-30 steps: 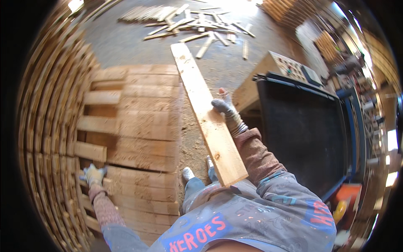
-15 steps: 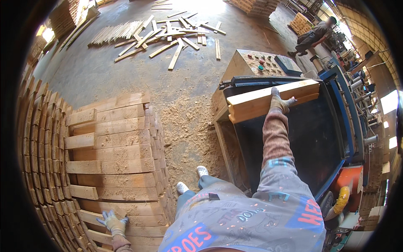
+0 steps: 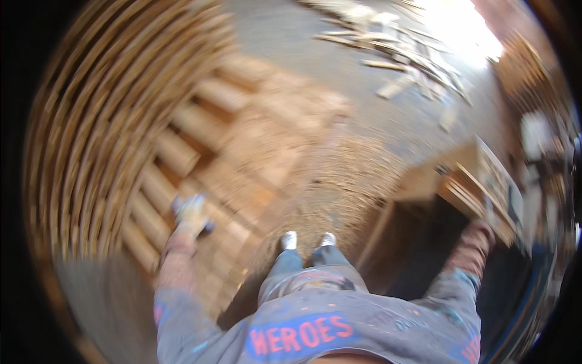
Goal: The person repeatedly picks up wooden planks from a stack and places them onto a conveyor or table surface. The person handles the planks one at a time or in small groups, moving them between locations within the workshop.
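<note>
The view is smeared by motion. My left hand (image 3: 193,215), in a pale glove, is over the flat layer of wooden boards (image 3: 267,142) on my left. Its thumb and fingers stand apart, and no lifted board shows in it. At the right, my right hand (image 3: 488,211) touches the pieces of squared timber (image 3: 464,193) lying side by side at the far end of a dark machine table (image 3: 418,255). Blur and the timber hide its fingers, so its grip does not show.
Board ends rise in a tall stack (image 3: 115,121) at the far left. Sawdust (image 3: 345,176) covers the floor between stack and machine. Loose slats (image 3: 400,51) lie scattered farther off. A control box (image 3: 494,173) stands beyond the timber.
My view has swung left, bringing the board stack toward the middle and the machine to the right edge. My left hand is farther forward over the boards; my right stays at the timber.
</note>
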Demonstrator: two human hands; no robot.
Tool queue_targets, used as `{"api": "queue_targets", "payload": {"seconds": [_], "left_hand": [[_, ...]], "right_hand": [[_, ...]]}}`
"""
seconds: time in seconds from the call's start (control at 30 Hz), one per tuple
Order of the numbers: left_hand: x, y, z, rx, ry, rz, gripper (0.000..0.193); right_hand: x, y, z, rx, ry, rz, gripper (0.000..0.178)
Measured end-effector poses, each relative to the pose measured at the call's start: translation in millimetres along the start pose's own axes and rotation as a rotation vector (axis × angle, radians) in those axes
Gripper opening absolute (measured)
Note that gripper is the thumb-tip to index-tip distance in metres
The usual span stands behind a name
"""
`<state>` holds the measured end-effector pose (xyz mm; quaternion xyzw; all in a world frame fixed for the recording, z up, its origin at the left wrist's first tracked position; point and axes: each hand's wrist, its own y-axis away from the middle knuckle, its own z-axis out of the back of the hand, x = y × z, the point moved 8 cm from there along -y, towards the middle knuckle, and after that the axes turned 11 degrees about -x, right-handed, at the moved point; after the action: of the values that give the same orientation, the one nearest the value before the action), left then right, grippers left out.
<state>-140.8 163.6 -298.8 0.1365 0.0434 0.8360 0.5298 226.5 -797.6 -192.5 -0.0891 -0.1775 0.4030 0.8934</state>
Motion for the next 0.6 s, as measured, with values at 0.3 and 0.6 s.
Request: {"api": "queue_targets", "payload": {"seconds": [0.3,0.6], "left_hand": [[-17.0,147.7,-51.7,0.144,0.001,-0.065,0.092],[15.2,254.1,-80.1,0.091,0.435,0.272,0.039]], "right_hand": [[360.8,328.5,78.7,0.27,-0.659,1.128,0.07],[352.4,998.3,121.8,1.161,-0.54,1.976,0.102]]}}
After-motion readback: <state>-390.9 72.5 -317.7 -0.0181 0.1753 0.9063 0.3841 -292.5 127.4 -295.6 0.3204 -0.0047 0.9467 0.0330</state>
